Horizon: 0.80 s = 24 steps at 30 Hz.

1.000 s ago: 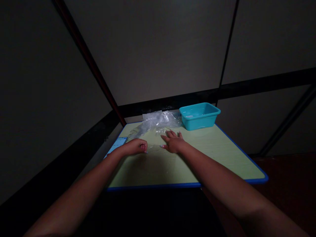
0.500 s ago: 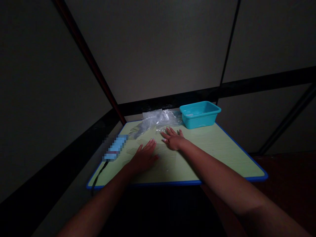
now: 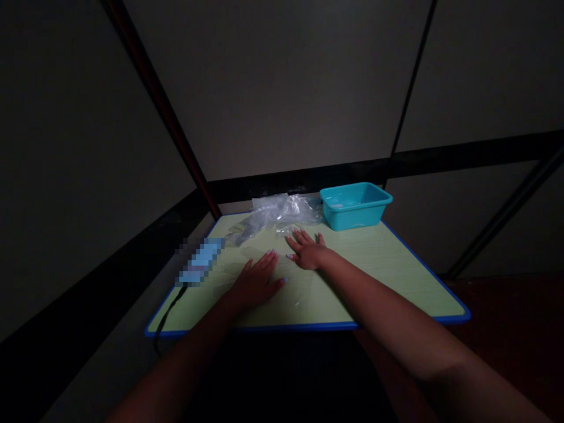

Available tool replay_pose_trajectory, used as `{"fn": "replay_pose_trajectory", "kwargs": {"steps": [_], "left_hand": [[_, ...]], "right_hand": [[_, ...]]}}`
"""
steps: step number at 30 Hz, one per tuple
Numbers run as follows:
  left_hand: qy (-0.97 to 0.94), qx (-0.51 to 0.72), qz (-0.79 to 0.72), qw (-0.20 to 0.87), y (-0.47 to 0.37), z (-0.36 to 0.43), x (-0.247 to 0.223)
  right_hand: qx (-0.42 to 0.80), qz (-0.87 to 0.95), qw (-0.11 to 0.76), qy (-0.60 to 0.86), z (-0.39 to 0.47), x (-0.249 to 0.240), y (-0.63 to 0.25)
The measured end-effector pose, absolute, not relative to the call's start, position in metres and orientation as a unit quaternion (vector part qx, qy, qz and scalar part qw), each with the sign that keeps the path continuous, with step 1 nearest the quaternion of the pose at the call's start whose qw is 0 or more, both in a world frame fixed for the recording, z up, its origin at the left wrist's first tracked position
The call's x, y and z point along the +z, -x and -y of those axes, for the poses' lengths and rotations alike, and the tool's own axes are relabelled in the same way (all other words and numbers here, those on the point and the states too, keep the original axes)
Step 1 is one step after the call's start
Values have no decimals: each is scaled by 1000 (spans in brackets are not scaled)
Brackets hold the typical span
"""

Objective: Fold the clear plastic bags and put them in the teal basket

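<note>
My left hand lies palm down on the pale green table, its fingers stretched forward and its thumb pointing right. To the right and a little farther off, my right hand is also palm down with its fingers spread. Faint edges and glints of what looks like a thin clear plastic sheet show flat on the tabletop around both hands. Just beyond my right fingertips is a crumpled heap of clear plastic bags. Neither hand grips anything.
A turquoise plastic basin stands at the back right of the blue-edged table. On the left edge lies a blurred-out light blue flat object with a dark strap. Wall panels rise behind and to the left.
Both thumbs have stretched out a little farther from the fingers. The hands stay in nearly the same place on the table, while the view has shifted slightly.
</note>
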<state>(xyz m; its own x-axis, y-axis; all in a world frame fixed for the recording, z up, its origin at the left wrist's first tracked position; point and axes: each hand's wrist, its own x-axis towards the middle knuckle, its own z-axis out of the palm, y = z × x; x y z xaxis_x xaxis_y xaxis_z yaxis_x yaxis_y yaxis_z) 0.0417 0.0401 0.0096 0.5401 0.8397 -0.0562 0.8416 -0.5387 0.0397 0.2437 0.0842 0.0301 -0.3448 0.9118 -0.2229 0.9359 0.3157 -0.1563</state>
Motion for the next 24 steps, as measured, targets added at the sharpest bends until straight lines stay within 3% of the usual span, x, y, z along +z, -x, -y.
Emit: {"fn": "replay_pose_trajectory", "kwargs": {"steps": [10,24], "left_hand": [[-877,-13,-480,18,-43,-40,9],[-884,44,-455,-96,-49,-32,24]], "right_hand": [[-160,-779,143,-589,-97,44,-280],[-174,-827,93,-527,-110,37,-290]]}}
